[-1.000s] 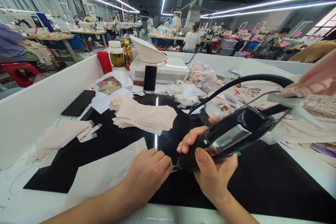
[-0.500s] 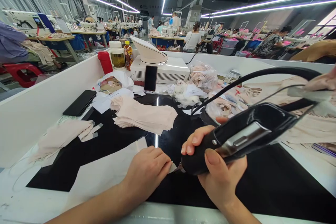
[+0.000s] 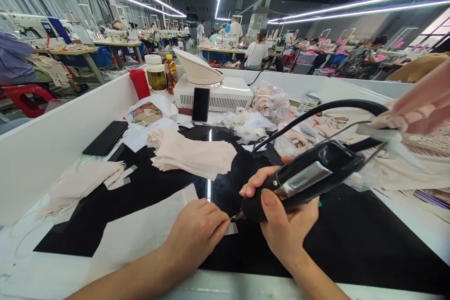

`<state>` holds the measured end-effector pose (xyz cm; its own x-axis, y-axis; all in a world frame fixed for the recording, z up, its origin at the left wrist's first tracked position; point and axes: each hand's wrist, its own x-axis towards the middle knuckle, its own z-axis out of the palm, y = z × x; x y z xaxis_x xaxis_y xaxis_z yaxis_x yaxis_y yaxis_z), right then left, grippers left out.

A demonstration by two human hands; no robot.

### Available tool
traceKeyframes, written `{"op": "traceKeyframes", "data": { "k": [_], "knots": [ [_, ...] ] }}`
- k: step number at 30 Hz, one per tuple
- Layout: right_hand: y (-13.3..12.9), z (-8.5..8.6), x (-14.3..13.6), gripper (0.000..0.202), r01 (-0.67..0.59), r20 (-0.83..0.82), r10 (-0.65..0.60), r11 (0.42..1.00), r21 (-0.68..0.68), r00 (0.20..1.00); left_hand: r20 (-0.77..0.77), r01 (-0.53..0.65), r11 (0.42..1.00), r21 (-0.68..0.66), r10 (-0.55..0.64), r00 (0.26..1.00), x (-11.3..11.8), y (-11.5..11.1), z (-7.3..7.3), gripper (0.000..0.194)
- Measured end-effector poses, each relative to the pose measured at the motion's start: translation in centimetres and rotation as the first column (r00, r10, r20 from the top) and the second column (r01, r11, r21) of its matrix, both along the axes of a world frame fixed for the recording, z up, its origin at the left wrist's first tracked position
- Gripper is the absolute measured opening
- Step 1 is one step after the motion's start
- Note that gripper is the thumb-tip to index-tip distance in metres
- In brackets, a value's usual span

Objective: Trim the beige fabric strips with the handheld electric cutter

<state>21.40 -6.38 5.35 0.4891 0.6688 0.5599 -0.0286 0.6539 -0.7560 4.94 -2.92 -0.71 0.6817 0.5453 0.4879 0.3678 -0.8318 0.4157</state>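
Two hands, mine: left hand (image 3: pixel 198 229), seven o'clock, pinched narrow over pale sheet (image 3: pixel 135 227); right hand (image 3: pixel 286 229), five o'clock, gripping black tool (image 3: pixel 309 179).

On the counter (image 3: pixel 351 239) before me, 1 fabric stack (image 3: pixel 195 152) lies ahead, between the phone (image 3: pixel 200 104) behind it and the sheet (image 3: pixel 140 227) nearer me. Left of the stack lies 1 folder (image 3: pixel 106 138); bagged pieces (image 3: pixel 270 101) lie behind it, rightward.

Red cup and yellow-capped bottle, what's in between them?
A white-lidded jar stands between the red cup and the yellow-capped bottle, as the head view shows.
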Motion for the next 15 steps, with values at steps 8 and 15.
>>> {"op": "traceKeyframes", "data": {
  "k": [8,15],
  "knots": [
    [-1.3,0.5,0.5,0.043,0.03,-0.021,-0.03,1.0,-0.009,0.999,-0.135,0.11,0.955,0.276,-0.075,0.988,-0.5,-0.4,0.5,0.024],
    [-1.2,-0.1,0.1,0.049,0.012,-0.003,-0.012,1.0,-0.015,1.0,-0.158,0.119,0.899,0.421,-0.057,0.986,-0.3,-1.1,0.6,0.017]
  ]
}}
